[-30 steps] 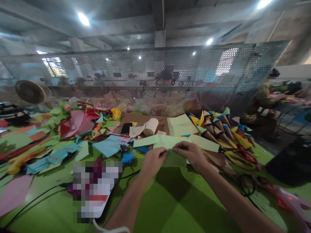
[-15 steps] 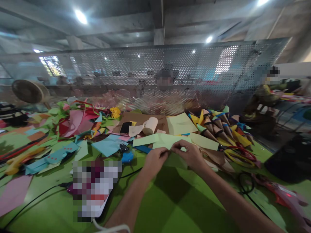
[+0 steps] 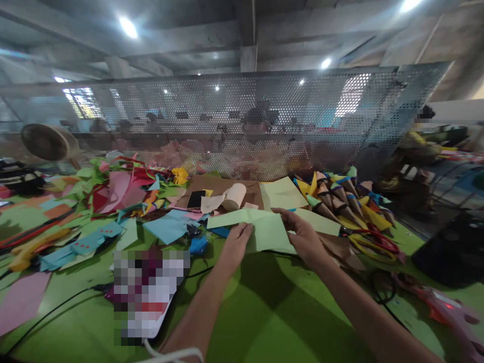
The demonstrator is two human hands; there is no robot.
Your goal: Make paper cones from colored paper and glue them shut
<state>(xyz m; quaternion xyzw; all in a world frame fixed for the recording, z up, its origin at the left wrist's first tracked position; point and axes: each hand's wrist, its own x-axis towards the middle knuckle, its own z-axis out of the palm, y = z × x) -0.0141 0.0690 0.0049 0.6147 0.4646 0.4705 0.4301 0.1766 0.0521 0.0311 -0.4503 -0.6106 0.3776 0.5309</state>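
Note:
A sheet of pale green paper (image 3: 269, 233) hangs between my two hands above the green tabletop. My left hand (image 3: 235, 248) is closed on its left edge, fingers pressed together. At the right edge, my right hand (image 3: 304, 237) pinches the sheet between thumb and fingers; part of that grip is hidden behind the paper. Beyond it lie more pale green pieces, one strip (image 3: 225, 218) to the left and another (image 3: 319, 222) to the right. A cream roll (image 3: 234, 196) rests on brown sheets behind.
Crumpled coloured paper (image 3: 117, 189) is heaped at the left rear. Brown paper cones (image 3: 340, 196) cluster at the right rear. Scissors with yellow and red handles (image 3: 372, 246), a pink glue gun (image 3: 449, 307) and a partly blurred white device (image 3: 166, 297) lie around my arms. A perforated metal screen (image 3: 227, 116) stands behind.
My hands have moved apart from their close pinch at the centre. The pale green paper now shows as a broad raised sheet between them.

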